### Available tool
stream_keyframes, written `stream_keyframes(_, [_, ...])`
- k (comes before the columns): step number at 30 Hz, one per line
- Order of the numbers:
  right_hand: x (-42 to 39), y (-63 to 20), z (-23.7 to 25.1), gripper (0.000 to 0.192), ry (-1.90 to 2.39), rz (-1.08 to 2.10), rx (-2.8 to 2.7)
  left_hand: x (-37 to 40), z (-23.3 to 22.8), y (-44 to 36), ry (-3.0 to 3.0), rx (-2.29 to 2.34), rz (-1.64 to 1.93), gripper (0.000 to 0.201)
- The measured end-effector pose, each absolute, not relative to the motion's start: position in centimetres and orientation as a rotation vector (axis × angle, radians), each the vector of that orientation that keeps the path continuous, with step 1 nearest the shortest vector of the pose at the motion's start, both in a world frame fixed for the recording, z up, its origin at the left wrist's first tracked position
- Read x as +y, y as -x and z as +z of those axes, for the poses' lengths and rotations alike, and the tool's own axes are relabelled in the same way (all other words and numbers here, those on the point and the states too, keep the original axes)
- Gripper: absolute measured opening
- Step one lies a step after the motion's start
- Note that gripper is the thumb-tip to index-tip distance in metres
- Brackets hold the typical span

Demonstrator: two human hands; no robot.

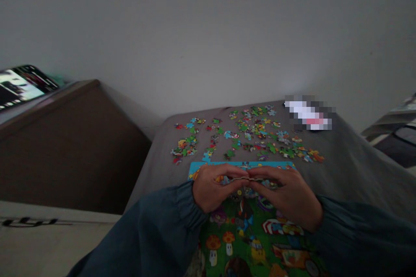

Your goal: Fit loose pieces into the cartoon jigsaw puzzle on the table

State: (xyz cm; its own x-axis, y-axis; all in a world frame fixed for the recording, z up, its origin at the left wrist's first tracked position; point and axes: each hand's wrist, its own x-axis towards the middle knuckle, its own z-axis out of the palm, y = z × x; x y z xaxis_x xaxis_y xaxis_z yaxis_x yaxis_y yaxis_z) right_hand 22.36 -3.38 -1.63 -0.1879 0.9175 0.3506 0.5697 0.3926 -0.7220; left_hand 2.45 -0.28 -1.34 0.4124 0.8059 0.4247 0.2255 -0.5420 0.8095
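My left hand (211, 188) and my right hand (292, 192) meet at the middle of the view, fingertips almost touching. Between thumbs and fingers, both pinch a thin strip of jigsaw pieces (239, 178), seen edge-on, so its printed face is hidden. Below them lies a colourful cartoon picture sheet (235, 238) with a blue top border, green ground, mushrooms and characters. My hands and sleeves cover parts of it. Just beyond its top edge, many loose jigsaw pieces (258, 127) are spread in clusters. One light-blue piece (206, 156) touches or nearly touches the border.
Everything rests on a grey cloth-covered surface (351, 169) against a pale wall (208, 43). At the back right lies a lit phone (307, 114), its screen pixelated. On the left, another phone (26, 84) leans on top of a brown wooden cabinet (71, 138).
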Motion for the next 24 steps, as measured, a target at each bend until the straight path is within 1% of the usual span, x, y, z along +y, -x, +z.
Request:
stream_keyframes(3, [-3.38,-22.25,-1.58,0.014,1.263,0.584,-1.834,-0.28,-1.10,-2.54,-1.994,0.861,1.099,0.007])
stream_keyframes(8, [-3.22,-22.21,-1.21,0.013,1.234,0.748,-1.817,-0.29,-0.92,-2.38,-1.997,0.842,1.108,0.007])
stream_keyframes(10, [-3.21,-22.23,-1.15,0.012,1.226,0.748,-1.815,-0.34,-0.87,-2.26,-2.008,0.820,1.112,0.008])
stream_keyframes(17, [-3.43,-22.17,-1.73,0.013,1.139,0.458,-1.847,-0.46,-0.71,-2.22,-2.069,0.844,1.115,0.007])
stream_keyframes(20, [-3.45,-22.14,-1.80,0.013,1.113,0.409,-1.867,-0.29,-0.79,-2.23,-2.086,0.796,1.099,0.005])
stream_keyframes(24, [-3.41,-22.15,-1.72,0.010,1.095,0.348,-1.885,-0.06,-0.87,-2.16,-2.103,0.747,1.071,0.008])
